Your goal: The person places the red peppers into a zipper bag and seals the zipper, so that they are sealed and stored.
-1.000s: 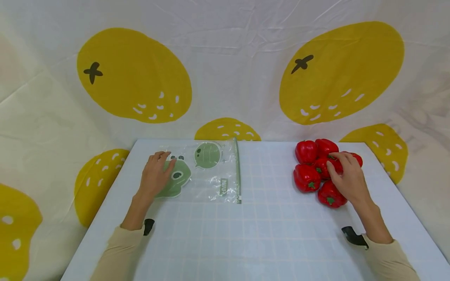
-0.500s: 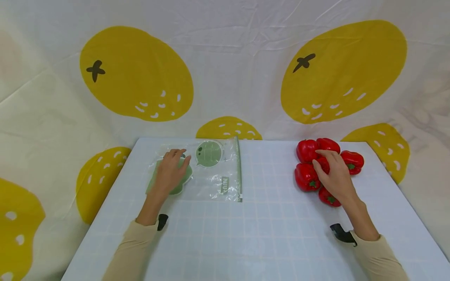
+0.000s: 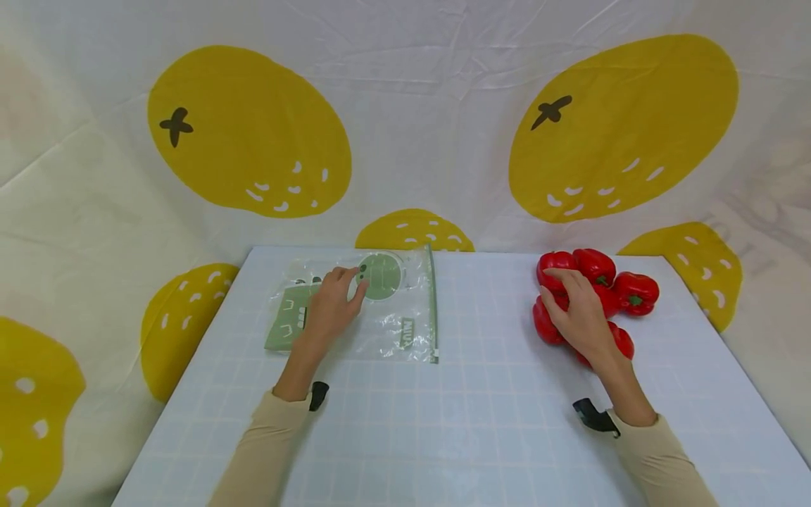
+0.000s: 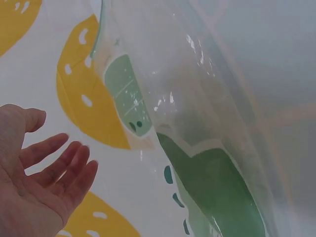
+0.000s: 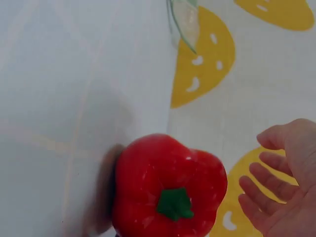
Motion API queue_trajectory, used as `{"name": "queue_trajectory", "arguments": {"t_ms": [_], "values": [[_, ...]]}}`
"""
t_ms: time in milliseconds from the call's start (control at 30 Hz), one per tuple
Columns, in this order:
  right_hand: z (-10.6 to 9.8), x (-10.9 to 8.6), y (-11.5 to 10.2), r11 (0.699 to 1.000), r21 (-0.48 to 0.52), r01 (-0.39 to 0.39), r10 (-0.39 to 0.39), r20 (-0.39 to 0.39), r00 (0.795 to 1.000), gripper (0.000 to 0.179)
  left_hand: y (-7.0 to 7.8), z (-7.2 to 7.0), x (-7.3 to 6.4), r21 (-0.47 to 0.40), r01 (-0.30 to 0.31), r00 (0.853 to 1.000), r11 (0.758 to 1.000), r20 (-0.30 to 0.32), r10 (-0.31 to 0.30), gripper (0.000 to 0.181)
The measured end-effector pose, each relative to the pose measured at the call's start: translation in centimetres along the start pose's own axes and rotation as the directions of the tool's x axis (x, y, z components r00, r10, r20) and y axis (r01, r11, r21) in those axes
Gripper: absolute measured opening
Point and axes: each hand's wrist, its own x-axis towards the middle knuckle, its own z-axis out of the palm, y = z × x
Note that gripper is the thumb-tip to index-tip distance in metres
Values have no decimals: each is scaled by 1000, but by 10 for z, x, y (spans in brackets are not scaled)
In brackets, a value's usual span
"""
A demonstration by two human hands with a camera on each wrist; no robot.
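Note:
A clear zip bag (image 3: 380, 331) with green cartoon prints lies flat on the table's left half, its green zip edge to the right. Above it hovers my left hand (image 3: 329, 306), fingers loosely bent and holding nothing; the left wrist view shows that hand (image 4: 47, 177) apart from the bag (image 4: 212, 182). On the right, several red bell peppers (image 3: 636, 292) sit in a cluster. Over the cluster's left side is my right hand (image 3: 581, 313), its fingers relaxed and partly hiding the peppers. In the right wrist view one bell pepper (image 5: 168, 182) shows its green stem, with the hand (image 5: 281, 182) apart from it.
The white table (image 3: 443, 429) has a faint grid pattern. Behind it hangs a pale cloth (image 3: 431, 127) printed with large yellow fruit shapes. A black wrist-worn piece (image 3: 595, 417) sits at the right sleeve, another (image 3: 319, 396) at the left.
My left hand has moved right across the bag, from its left end toward its middle. My right hand has shifted left over the peppers. The bag and peppers stay in place.

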Motion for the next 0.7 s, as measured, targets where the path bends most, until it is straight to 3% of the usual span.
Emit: {"name": "queue_trajectory", "arguments": {"t_ms": [200,500,700], "values": [[9,5,-9,1000,27,-8,8,25,1000,58,11,13,2,-34,-22,1000,999,5,22,37],[30,7,-17,997,44,55,-55,-6,998,48,28,33,2,-90,-32,999,995,15,33,36],[40,9,-24,998,51,35,-36,13,999,47,36,42,4,-123,-29,999,992,32,33,34]]}}
